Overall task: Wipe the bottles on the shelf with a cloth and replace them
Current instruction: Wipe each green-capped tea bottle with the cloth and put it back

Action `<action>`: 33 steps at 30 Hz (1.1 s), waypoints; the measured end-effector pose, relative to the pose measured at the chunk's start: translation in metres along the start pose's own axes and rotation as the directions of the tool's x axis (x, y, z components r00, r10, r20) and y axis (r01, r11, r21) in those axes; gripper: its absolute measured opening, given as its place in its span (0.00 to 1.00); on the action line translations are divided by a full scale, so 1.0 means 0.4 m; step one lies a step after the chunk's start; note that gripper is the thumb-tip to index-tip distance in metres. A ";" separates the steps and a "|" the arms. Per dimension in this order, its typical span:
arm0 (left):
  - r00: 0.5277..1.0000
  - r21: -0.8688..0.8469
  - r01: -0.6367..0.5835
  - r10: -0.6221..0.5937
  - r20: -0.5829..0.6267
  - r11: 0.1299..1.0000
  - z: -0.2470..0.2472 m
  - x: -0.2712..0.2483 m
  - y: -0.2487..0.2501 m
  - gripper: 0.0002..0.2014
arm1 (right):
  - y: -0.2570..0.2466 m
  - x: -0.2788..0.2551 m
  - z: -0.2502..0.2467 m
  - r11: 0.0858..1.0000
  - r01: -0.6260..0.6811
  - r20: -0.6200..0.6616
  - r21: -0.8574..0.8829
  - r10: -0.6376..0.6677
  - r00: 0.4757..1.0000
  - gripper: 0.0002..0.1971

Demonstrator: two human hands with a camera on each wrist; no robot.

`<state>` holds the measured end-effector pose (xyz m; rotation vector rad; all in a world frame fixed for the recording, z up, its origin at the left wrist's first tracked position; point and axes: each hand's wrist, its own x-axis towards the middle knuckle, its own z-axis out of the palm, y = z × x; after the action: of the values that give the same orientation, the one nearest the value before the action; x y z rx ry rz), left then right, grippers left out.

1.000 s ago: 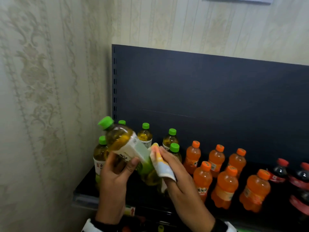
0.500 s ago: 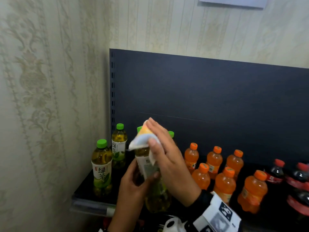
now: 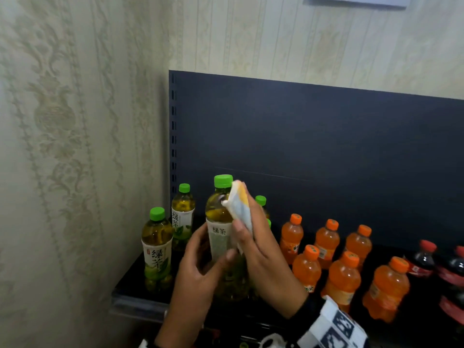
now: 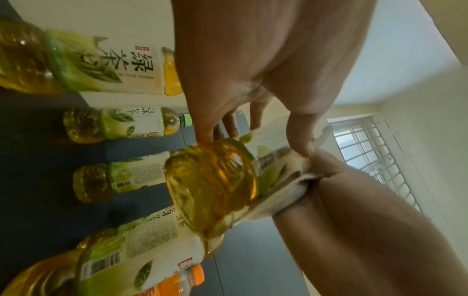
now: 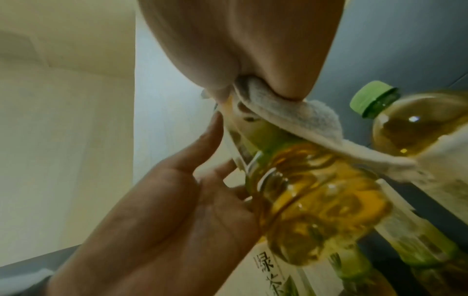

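A green tea bottle (image 3: 218,217) with a green cap is held upright in front of the shelf (image 3: 130,280). My left hand (image 3: 212,254) grips it round the label, thumb in front and fingers behind. My right hand (image 3: 244,217) pinches a folded white and yellow cloth (image 3: 239,204) and presses it against the bottle's right shoulder, just below the cap. In the left wrist view the bottle's base (image 4: 210,180) faces the camera, with the cloth (image 4: 283,180) beside it. In the right wrist view the cloth (image 5: 291,120) lies across the bottle (image 5: 316,196).
More green tea bottles (image 3: 157,249) stand at the shelf's left end by the papered wall (image 3: 62,172). Orange soda bottles (image 3: 342,277) fill the middle, and dark bottles with red caps (image 3: 424,259) stand on the right. A dark back panel (image 3: 326,146) rises behind.
The bottle went from tilted to upright. The cloth rose from the lower body to the cap, then came down onto the bottle's right shoulder, uncovering the cap.
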<state>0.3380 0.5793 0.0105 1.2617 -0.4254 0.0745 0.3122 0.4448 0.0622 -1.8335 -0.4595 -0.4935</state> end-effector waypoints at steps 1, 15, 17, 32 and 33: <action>1.000 0.025 -0.011 0.011 -0.002 1.000 -0.002 0.002 -0.003 0.28 | -0.003 0.007 -0.002 1.000 0.009 0.001 -0.006 -0.009 1.000 0.29; 0.992 -0.334 -0.054 0.012 -0.128 0.941 -0.079 0.027 -0.033 0.18 | 0.092 -0.029 0.006 0.862 -0.374 0.050 0.343 0.381 0.923 0.19; 0.987 -0.365 -0.100 0.047 -0.151 0.926 -0.075 0.032 -0.033 0.19 | 0.088 -0.004 0.010 0.734 -0.434 0.049 0.522 0.483 0.875 0.19; 0.941 0.117 -0.178 0.204 -0.271 0.977 -0.148 0.104 -0.071 0.34 | 0.149 -0.068 -0.017 0.822 -0.328 -0.118 0.466 0.425 0.898 0.18; 0.950 0.151 -0.148 0.183 -0.252 0.977 -0.150 0.109 -0.085 0.32 | 0.145 -0.063 -0.026 0.828 -0.299 -0.139 0.474 0.406 0.903 0.18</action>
<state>0.4039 0.6168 -0.0195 1.3211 -0.2970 0.4157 0.3212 0.4158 0.0056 -1.3511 -0.0482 -0.3076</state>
